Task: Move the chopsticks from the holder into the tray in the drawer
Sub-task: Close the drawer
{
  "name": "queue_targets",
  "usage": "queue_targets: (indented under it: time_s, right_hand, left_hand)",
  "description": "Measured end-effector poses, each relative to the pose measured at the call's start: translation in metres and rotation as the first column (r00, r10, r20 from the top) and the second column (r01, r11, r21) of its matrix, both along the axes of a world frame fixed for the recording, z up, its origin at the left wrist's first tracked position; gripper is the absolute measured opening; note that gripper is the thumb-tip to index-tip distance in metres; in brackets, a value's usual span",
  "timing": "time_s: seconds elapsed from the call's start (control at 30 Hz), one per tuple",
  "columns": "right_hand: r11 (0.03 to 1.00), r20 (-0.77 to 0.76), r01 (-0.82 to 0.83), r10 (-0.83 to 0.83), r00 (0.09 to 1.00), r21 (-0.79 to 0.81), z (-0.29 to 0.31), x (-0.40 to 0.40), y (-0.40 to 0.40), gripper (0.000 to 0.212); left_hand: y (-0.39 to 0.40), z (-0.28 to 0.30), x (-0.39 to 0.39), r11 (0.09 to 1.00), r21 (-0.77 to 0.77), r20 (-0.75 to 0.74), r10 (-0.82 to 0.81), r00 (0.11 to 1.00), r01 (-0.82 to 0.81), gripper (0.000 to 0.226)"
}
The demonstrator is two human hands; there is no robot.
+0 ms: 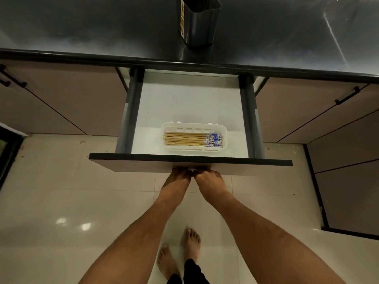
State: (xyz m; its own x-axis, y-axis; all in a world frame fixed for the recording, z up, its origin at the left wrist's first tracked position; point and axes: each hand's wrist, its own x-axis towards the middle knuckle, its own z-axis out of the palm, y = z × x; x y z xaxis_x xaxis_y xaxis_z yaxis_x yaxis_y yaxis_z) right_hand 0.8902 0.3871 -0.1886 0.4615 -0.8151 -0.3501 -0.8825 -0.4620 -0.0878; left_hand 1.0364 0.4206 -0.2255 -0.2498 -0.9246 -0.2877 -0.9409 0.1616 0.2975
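Observation:
The drawer (190,162) stands pulled out under the dark counter. In it, near the front, a white slotted tray (224,132) holds several wooden chopsticks (184,138) lying side by side, their blue-and-white patterned ends to the right. A grey metal holder (198,23) stands on the counter behind the drawer; its inside is out of sight. My left hand (179,176) and my right hand (207,177) sit side by side under the middle of the drawer front, fingers curled onto its handle, which they hide.
Closed cabinet doors with black bar handles (346,96) flank the drawer on both sides. The dark counter edge (184,65) runs across above the drawer. Glossy cream floor tiles and my bare feet (180,255) lie below.

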Motion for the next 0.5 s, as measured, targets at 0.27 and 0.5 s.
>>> queue_targets:
  time_s: [0.27, 0.5]
  right_hand:
    - [0.997, -0.019, -0.057, 0.057, 0.998, -0.053, -0.01, 0.003, -0.055, 0.045]
    - [0.997, -0.016, -0.056, 0.055, 0.998, -0.06, -0.009, 0.013, -0.13, 0.037]
  left_hand:
    - [-0.053, -0.005, -0.009, 0.998, -0.057, 0.21, 0.027, 0.977, -0.015, 0.082]
    - [-0.132, -0.006, -0.013, 0.994, -0.105, 0.259, 0.058, 0.964, -0.032, 0.072]
